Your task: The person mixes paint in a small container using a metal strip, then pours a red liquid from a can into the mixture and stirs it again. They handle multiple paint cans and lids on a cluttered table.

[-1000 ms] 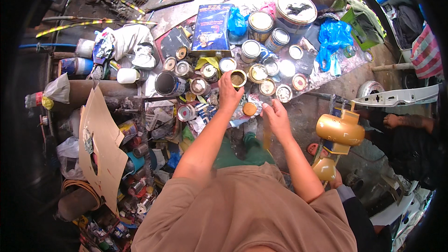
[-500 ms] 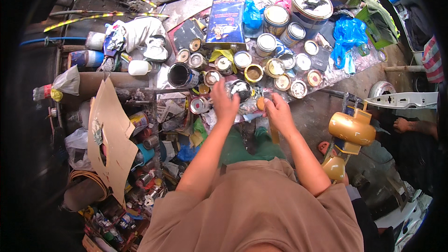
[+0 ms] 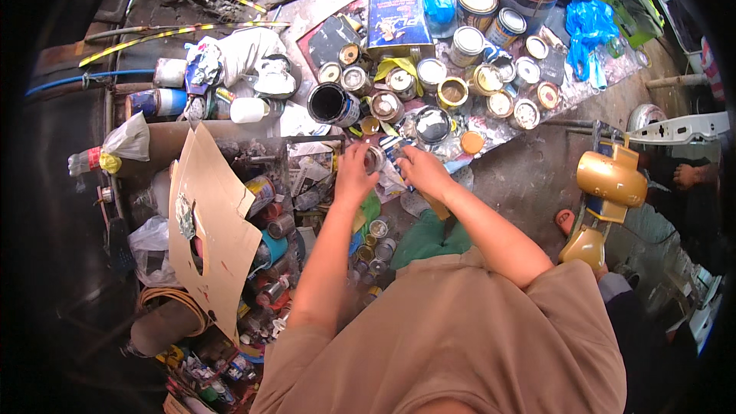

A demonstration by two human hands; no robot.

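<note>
Cardboard sheet: a cut tan piece [image 3: 216, 234] stands at the left, its long axis running roughly toward the wearer.
Black-lined tin: the open can [image 3: 331, 103] sits mouth up on the littered worktop, just beyond the hands.
Left hand: it [image 3: 355, 178] has left the yellow-rimmed tin for a smaller one, fingers curled around that one's side.
Small silver-rimmed tin: this [image 3: 374, 159] is in the left hand near the worktop's front edge, so handling appears to have passed to it. Its round end faces up; its axis seems near upright, though fingers hide much of the wall. Whether it is lifted, I cannot tell.
Right hand: closed around a stick, it [image 3: 424, 173] has moved closer to the left.
Tan flat stick: partly hidden under the right hand, its visible length [image 3: 438, 208] slants back toward the wearer's legs.
Yellow-rimmed tin: set down upright, mouth up, this [image 3: 452, 92] now stands among the other cans.
</note>
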